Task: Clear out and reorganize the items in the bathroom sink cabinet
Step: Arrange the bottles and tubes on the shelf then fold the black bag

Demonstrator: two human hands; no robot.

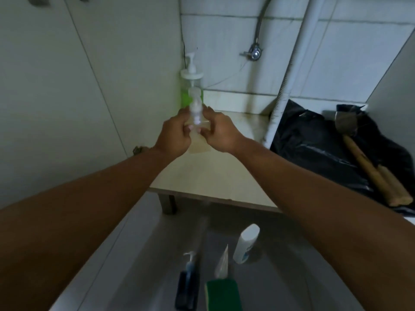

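Both of my hands reach into the open cabinet and hold one clear pump bottle (195, 106) between them, upright above the cabinet floor (215, 176). My left hand (175, 133) grips its left side and my right hand (221, 133) its right side. The bottle's lower part is hidden by my fingers. Right behind it, in the back left corner, stands a pump bottle of green liquid (191, 86) with a white pump.
A black plastic bag (314, 144) and a hammer with a wooden handle (370, 167) lie at the cabinet's right. A white drain pipe (289, 72) and a chrome valve (254, 52) run along the tiled back wall. On the floor in front: dark pump bottle (187, 283), white bottle (246, 243), green sponge (222, 295).
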